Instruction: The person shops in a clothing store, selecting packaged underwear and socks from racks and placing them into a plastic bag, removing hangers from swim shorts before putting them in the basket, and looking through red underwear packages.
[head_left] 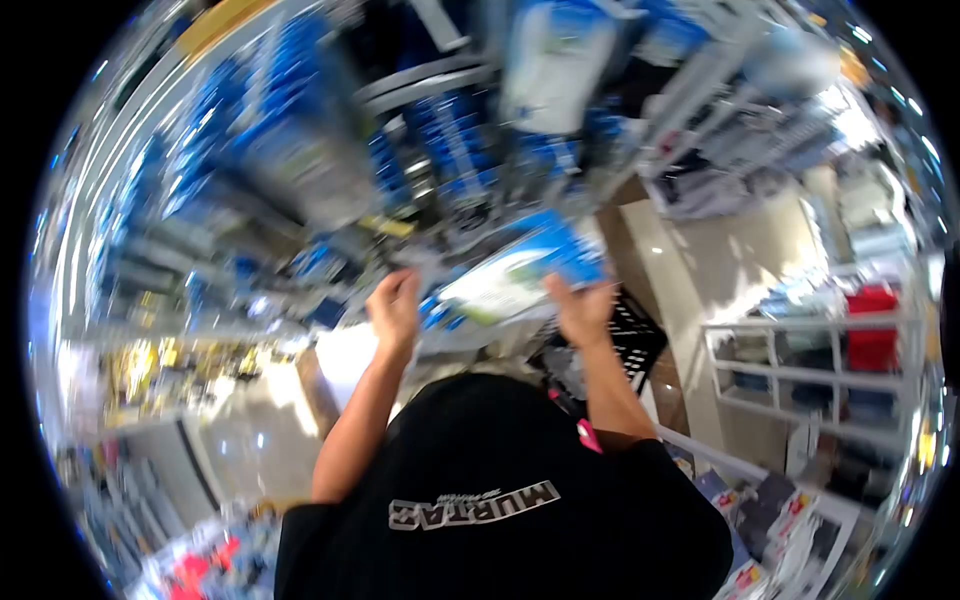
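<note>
My right hand is closed on the right end of a flat blue-and-white package, with the thumb across its front. The package tilts up to the right in front of my chest; its print is too blurred to read. Left of it, my left hand is raised with its fingers curled in, a little apart from the package's lower left corner. Whatever those fingers may pinch is hidden by blur. Small blue pieces show at the package's left end.
Blue-and-white packs hang in rows on the display ahead. A black perforated crate stands on the floor by my right arm. To the right are a white rack with folded goods and a red item. Shelves line the left.
</note>
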